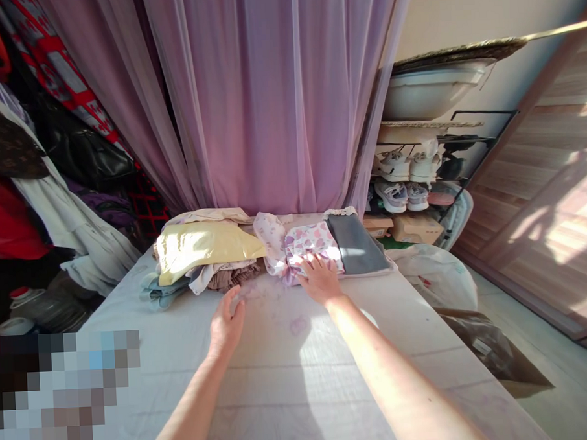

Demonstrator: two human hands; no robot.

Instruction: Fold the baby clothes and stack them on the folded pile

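Note:
My right hand [319, 278] lies with fingers spread on the near edge of a folded white cloth with pink and purple heart shapes [314, 238]. Right beside that cloth is a folded dark grey garment [357, 243]. To its left sits a bunched pale floral cloth [271, 243]. My left hand [227, 320] hovers low over the bed, fingers apart and holding nothing. It is close to a heap of clothes, with a yellow garment [202, 247] on top, a brown ruffled piece [232, 276] beneath and a grey-blue one [163, 294] at the left.
A pale bedsheet [261, 377] lies under everything. Purple curtains [273, 104] hang behind the clothes. At right stands a rack with shoes [394, 196] and a white basin [428, 91]; a cardboard box [498, 354] is on the floor. Hanging clothes and a black bag [91, 151] crowd the left.

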